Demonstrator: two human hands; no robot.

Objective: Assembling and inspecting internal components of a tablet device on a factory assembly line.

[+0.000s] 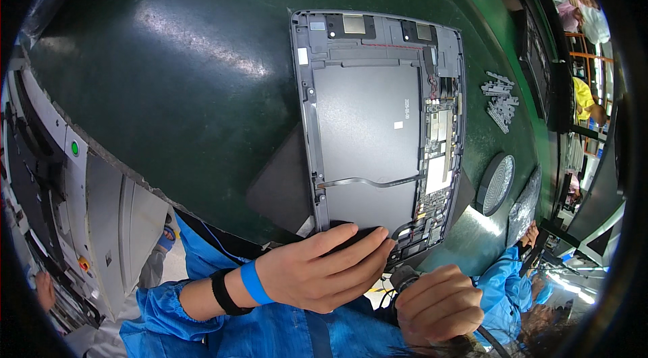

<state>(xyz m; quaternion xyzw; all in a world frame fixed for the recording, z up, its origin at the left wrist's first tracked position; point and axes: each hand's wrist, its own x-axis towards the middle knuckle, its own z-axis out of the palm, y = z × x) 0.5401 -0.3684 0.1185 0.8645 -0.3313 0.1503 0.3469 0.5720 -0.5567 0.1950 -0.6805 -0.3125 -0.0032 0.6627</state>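
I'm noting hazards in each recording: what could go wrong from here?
The thin dark cable curves across the open casing, so a passing finger or sleeve might snag it.

The circuit board is uncovered, and the right hand, curled with a dark object at its fingers, is close to its lower end; a slip could knock parts there.

The left hand lies over the casing's near edge, where uneven pressure might shift the casing.

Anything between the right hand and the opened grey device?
Yes, in this view: a dark rounded piece between the right hand and the grey device. The left hand covers part of the device's near edge.
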